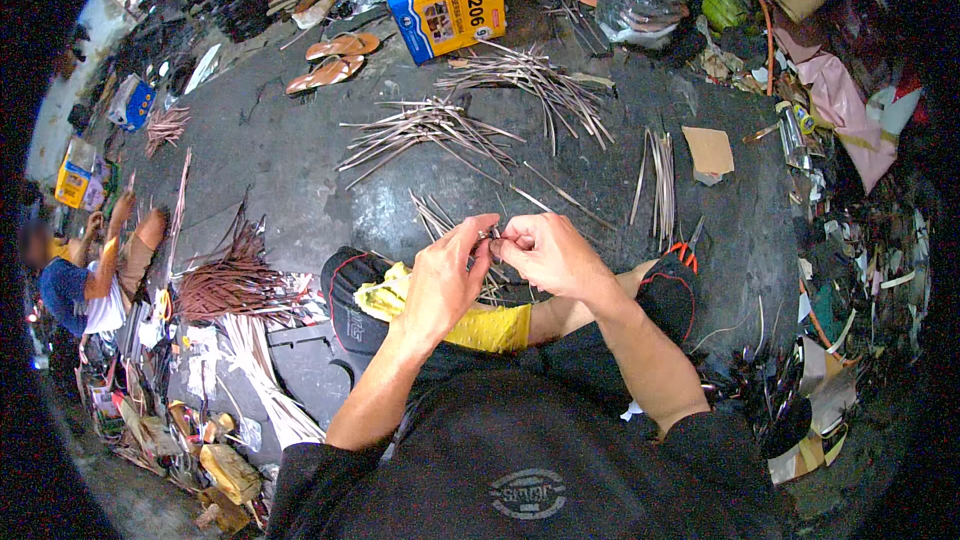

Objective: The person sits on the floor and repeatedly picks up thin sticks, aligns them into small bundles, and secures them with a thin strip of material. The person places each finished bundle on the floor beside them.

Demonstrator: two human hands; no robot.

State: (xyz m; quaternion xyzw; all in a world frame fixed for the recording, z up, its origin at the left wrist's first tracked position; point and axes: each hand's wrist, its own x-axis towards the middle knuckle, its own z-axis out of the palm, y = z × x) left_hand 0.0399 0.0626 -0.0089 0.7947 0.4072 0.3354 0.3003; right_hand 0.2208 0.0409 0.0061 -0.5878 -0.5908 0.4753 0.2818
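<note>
My left hand (452, 268) and my right hand (552, 252) meet above my crossed legs, fingertips almost touching. Both are closed in a pinch around something small and dark, too small and too covered by the fingers to name. Under and beyond my left hand lie a few thin greyish strips (428, 212). A yellow cloth (490, 330) rests across my lap below the hands. Orange-handled scissors (687, 248) lie to the right, beside my knee, with a bundle of straight thin strips (661, 185) just beyond them.
Two heaps of thin strips (425, 135) (545, 85) lie ahead, near a yellow box (445, 2) and tan sandals (335, 62). Reddish-brown strips (230, 275) and pale strips (265, 390) lie left. Another person (85, 280) sits far left. Cardboard (708, 152) lies right; scraps crowd the edges.
</note>
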